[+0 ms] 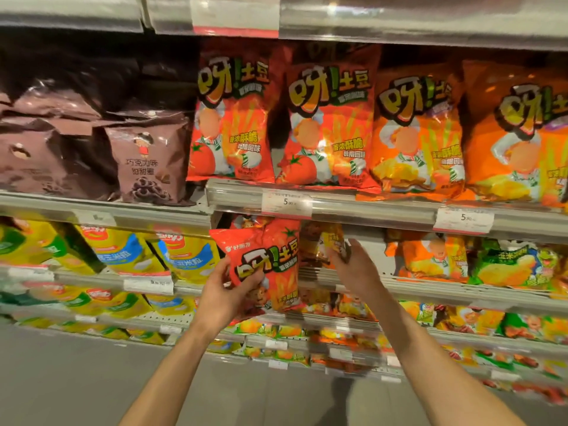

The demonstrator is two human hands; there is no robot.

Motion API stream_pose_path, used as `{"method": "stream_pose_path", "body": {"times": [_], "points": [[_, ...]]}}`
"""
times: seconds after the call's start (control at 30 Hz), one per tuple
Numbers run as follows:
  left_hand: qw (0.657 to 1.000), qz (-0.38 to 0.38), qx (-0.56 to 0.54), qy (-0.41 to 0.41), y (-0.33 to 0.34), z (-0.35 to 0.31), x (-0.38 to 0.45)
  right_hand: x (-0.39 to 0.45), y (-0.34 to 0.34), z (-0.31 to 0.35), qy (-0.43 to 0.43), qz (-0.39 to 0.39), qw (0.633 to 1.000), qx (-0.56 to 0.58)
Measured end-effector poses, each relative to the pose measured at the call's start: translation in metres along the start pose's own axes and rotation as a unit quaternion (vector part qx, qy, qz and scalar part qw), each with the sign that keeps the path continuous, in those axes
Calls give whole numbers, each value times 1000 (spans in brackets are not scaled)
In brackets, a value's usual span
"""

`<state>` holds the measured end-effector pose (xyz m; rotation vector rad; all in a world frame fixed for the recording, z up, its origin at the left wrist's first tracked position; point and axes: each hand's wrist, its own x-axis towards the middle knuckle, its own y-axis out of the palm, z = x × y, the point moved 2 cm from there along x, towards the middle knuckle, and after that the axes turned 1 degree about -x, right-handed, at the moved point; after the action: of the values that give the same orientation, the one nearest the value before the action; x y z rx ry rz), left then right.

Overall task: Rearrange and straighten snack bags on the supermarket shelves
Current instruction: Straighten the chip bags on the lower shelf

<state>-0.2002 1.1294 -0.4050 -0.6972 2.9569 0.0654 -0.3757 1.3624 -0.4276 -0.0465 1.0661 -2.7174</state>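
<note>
Red snack bag (270, 265) is off the shelf, in front of the second shelf's edge (399, 216), long axis near vertical, top tilted up-left, print facing me. My left hand (229, 290) grips its lower-left side, thumb on the front. My right hand (353, 265), just right of it, apart from the left, pinches a smaller orange-brown bag (333, 244) at the shelf mouth. Upright red bags (329, 124) on the shelf above.
</note>
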Motion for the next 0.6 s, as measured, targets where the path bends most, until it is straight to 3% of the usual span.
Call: {"method": "stream_pose_path", "body": {"times": [0.13, 0.4, 0.6], "points": [[999, -24, 41, -7, -1, -2, 2, 8, 11, -2, 27, 46, 998, -17], [995, -31, 93, 19, 16, -1, 1, 11, -15, -17, 44, -23, 998, 31], [995, -27, 91, 14, 40, 1, 6, 2, -65, -47, -20, -95, 991, -90]]}}
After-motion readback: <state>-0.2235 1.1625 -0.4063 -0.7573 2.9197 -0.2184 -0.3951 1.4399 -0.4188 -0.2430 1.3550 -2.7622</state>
